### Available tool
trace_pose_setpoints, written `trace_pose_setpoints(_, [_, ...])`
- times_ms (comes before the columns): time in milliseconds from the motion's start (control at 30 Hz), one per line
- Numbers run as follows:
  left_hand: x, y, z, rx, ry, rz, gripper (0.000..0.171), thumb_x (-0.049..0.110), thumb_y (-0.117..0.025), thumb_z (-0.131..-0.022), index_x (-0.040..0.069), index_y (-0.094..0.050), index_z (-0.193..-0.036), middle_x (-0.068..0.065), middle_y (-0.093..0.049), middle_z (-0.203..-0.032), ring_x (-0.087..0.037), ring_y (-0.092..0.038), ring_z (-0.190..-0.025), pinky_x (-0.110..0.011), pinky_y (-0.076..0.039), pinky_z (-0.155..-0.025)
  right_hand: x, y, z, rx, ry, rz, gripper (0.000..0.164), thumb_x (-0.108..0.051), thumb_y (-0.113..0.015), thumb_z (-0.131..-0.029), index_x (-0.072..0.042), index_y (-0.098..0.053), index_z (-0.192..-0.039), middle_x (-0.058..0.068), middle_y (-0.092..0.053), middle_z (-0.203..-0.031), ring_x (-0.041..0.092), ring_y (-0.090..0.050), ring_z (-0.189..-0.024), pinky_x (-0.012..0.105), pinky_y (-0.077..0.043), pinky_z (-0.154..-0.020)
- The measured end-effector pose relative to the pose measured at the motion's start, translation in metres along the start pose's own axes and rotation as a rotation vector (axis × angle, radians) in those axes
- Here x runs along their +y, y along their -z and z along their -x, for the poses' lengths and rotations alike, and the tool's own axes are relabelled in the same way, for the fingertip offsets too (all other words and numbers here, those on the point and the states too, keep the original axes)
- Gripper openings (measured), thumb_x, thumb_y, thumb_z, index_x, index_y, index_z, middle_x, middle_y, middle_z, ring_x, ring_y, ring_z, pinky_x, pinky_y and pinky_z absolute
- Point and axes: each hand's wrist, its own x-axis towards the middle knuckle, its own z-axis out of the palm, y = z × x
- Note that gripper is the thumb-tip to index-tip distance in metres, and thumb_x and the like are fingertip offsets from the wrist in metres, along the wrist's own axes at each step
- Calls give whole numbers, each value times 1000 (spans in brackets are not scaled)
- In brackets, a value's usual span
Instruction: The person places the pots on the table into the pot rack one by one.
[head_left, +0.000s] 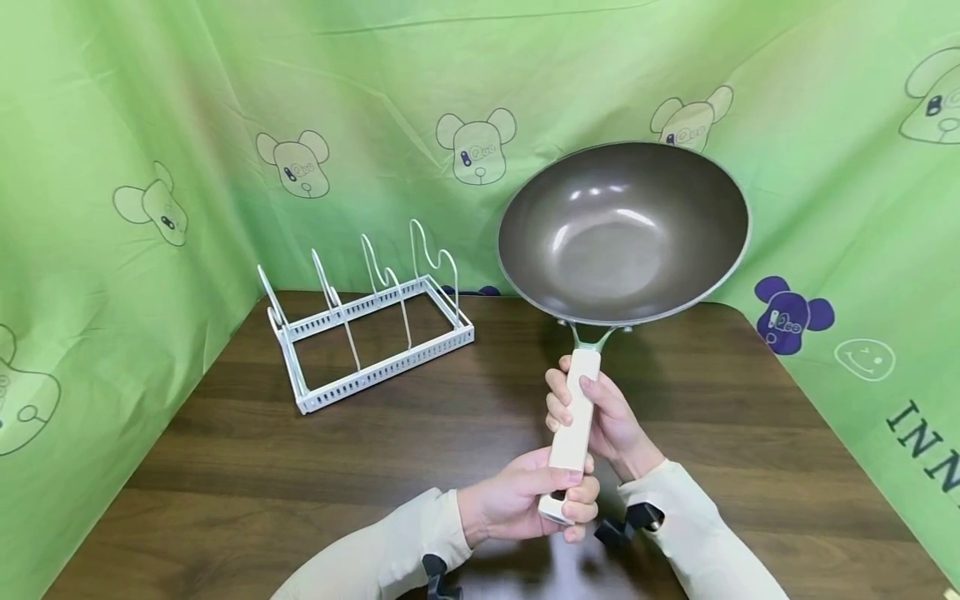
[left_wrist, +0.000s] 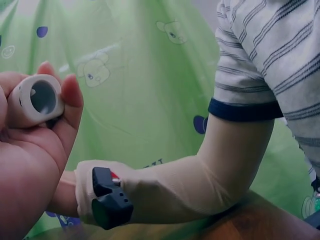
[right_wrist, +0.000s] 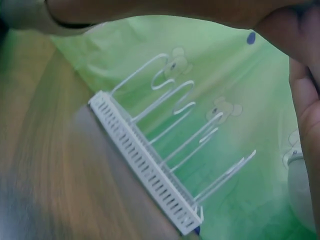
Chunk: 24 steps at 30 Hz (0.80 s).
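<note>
While both hands grip handle | wok beyond fingers

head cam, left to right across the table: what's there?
White wire rack → left hand gripping the end of the cream handle → right hand higher on the handle; the wok is held up above the hands.

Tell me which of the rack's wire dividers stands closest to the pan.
The rightmost divider, the tallest with a wavy top, at the rack's end nearest the pan. The other three stand further left.
</note>
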Motion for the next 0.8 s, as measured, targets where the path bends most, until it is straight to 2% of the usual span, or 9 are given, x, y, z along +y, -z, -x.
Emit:
trace_pose_setpoints(100, [2,0,2,-32,-9,10,23,8,-28,-105,24,-45,-106,7,-40,-79,-5,-38,-69,-20,-40,-64,2,0,-7,-33,21,-48,26,-9,-34,-108,-1,-43,-131,11,-29,-87,23,-51,-81,31,-47,-78])
trace_pose_setpoints(233, [5,-1,4,-49,-17,19,6,20,-43,-105,25,-45,-108,8,-40,-80,-4,-38,-69,-19,-39,-64,5,-2,-15,-60,40,-118,24,-9,-43,-106,-1,-44,-129,8,-25,-81,21,-47,-76,30,-44,-74])
trace_pose_setpoints(333, [7,-1,5,-57,-17,15,6,24,-48,-104,25,-44,-108,8,-40,-80,-4,-38,-70,-19,-40,-64,6,-3,-21,-75,48,-181,24,-9,-48,-104,-1,-43,-126,5,-22,-77,18,-38,-68,28,-44,-73])
trace_pose_setpoints(433, [10,-1,6,-63,-11,7,5,23,-48,-104,25,-44,-107,8,-40,-80,-3,-37,-69,-19,-40,-64,7,-5,-25,-81,49,-217,24,-9,-51,-103,-2,-43,-124,3,-21,-75,17,-30,-64,27,-44,-73])
trace_pose_setpoints(533, [12,0,8,-76,-1,-2,6,20,-44,-104,25,-44,-107,8,-40,-78,-3,-37,-67,-19,-40,-64,8,-6,-27,-76,33,-209,22,-8,-52,-102,-2,-45,-122,3,-22,-74,16,-29,-63,27,-45,-73])
trace_pose_setpoints(667, [12,2,11,-103,19,-11,15,14,-38,-103,26,-45,-108,8,-40,-78,-4,-38,-68,-21,-40,-66,7,-5,-27,-62,-6,-148,19,-5,-51,-102,-4,-46,-120,6,-22,-73,17,-33,-63,28,-50,-76])
trace_pose_setpoints(800, [10,3,14,-119,37,-18,11,19,-45,-104,29,-46,-108,8,-41,-77,-6,-39,-69,-22,-40,-69,5,-4,-27,-67,-54,-49,19,-5,-50,-103,-6,-46,-121,9,-24,-73,18,-43,-68,29,-52,-78])
